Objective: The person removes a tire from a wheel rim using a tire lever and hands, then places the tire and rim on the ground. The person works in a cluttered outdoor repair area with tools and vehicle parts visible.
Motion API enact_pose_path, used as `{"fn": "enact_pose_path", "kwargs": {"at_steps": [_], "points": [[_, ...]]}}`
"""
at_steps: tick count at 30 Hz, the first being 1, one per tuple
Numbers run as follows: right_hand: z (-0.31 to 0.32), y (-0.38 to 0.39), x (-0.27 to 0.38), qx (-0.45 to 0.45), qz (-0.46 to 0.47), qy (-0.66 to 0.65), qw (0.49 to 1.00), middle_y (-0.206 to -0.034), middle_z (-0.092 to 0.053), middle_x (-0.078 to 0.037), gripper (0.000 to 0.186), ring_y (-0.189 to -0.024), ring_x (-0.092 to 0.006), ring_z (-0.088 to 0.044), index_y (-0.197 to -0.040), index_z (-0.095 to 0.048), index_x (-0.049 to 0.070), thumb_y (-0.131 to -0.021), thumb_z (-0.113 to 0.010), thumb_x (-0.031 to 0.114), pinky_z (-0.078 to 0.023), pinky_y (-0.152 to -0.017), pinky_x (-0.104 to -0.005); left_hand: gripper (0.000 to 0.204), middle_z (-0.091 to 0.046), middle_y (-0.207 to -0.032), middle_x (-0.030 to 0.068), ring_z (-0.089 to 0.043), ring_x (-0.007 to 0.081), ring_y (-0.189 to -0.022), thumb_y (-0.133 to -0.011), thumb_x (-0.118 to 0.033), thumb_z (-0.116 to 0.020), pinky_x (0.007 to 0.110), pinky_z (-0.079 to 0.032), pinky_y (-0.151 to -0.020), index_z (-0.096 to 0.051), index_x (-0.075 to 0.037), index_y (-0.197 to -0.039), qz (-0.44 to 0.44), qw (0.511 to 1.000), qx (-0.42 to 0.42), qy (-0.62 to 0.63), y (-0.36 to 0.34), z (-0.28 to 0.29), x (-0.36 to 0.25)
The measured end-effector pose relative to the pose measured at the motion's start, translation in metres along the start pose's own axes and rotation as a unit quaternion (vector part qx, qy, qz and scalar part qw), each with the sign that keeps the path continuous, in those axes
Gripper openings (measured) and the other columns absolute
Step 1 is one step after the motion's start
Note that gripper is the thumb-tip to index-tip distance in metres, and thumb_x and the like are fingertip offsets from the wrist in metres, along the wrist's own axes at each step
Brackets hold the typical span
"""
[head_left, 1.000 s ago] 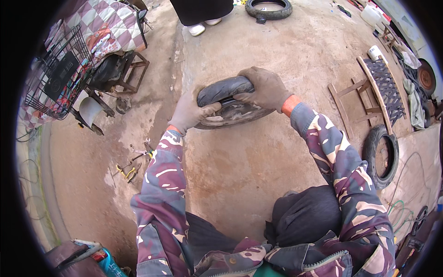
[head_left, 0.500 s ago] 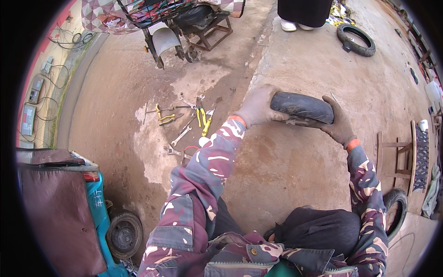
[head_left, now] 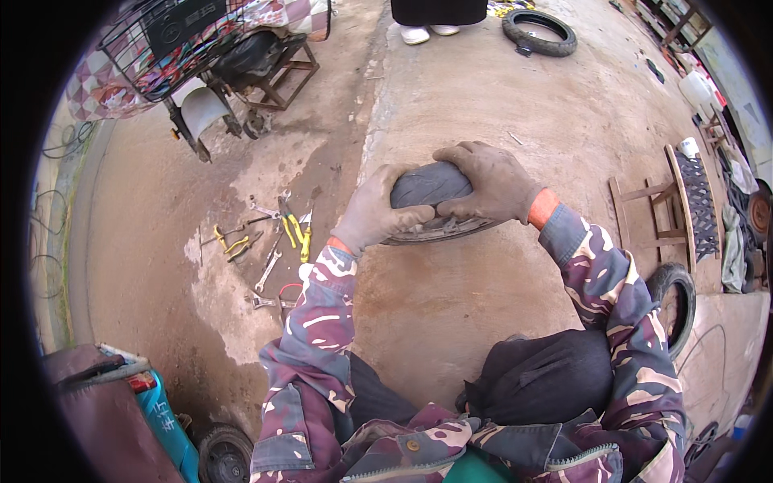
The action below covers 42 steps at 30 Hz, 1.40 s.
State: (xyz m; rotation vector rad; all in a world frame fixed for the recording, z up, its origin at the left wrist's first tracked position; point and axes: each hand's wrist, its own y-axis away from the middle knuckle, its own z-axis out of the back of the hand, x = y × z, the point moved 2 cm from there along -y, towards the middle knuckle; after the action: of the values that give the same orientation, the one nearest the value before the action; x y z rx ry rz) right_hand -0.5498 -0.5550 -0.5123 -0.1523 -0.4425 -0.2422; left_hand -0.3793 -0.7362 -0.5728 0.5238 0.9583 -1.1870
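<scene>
A black rubber tyre (head_left: 433,185) with a grooved tread is held up in front of me, above the concrete floor. My gloved left hand (head_left: 377,211) grips its left side, thumb laid across the tread. On the other side my gloved right hand (head_left: 493,183) is wrapped over the top right, its thumb close to the left one. Between and below the hands the tyre's lower edge shows; my gloves cover much of the rest. To the left on the floor lie yellow-handled pliers (head_left: 291,221), a spanner (head_left: 268,271) and an adjustable wrench (head_left: 274,302).
A two-wheeler's front fork (head_left: 197,133) without a wheel stands upper left beside a wooden stand (head_left: 282,80). A person in black (head_left: 439,12) stands ahead. One tyre (head_left: 539,34) lies far right; another tyre (head_left: 675,310) stands near a wooden chair (head_left: 672,205). A blue vehicle (head_left: 161,419) is lower left.
The view has swung right. My hands have come closer together on the tyre, the right one now reaching over its top, and the tyre's orientation has changed.
</scene>
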Motion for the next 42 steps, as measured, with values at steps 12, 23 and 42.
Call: {"fn": "enact_pose_path", "kwargs": {"at_steps": [12, 23, 42], "points": [[-0.013, 0.005, -0.028, -0.083, -0.045, -0.017, 0.995, -0.117, -0.074, -0.016, 0.058, -0.112, -0.0373, -0.071, -0.133, -0.070, 0.012, -0.085, -0.086, 0.041, -0.057, -0.096, -0.0475, 0.064, -0.075, -0.110, 0.0208, -0.075, 0.0393, -0.104, -0.081, -0.043, -0.093, 0.046, -0.060, -0.090, -0.071, -0.002, -0.125, 0.005, 0.990, -0.109, -0.090, -0.004, -0.012, 0.010], [-0.024, 0.033, -0.044, -0.064, -0.032, -0.124, 0.990, -0.141, -0.065, -0.023, 0.090, -0.132, -0.0382, -0.064, -0.158, -0.052, 0.007, -0.081, -0.089, 0.036, -0.052, -0.114, -0.0449, 0.076, -0.072, -0.130, 0.0182, -0.070, 0.0278, -0.120, -0.081, -0.036, -0.092, 0.039, -0.055, -0.105, -0.064, 0.000, -0.141, 0.053, 0.998, 0.015, 0.022, 0.017, 0.032, 0.027], [0.011, 0.018, -0.014, -0.025, -0.064, -0.030, 0.997, -0.123, -0.071, -0.018, 0.080, -0.118, -0.0361, -0.069, -0.134, -0.070, 0.006, -0.071, -0.092, 0.049, -0.056, -0.103, -0.0456, 0.087, -0.071, -0.126, 0.0188, -0.070, 0.0323, -0.120, -0.071, -0.040, -0.100, 0.042, -0.055, -0.106, -0.064, 0.000, -0.140, 0.052, 0.997, -0.034, 0.039, 0.030, 0.021, 0.016]]}}
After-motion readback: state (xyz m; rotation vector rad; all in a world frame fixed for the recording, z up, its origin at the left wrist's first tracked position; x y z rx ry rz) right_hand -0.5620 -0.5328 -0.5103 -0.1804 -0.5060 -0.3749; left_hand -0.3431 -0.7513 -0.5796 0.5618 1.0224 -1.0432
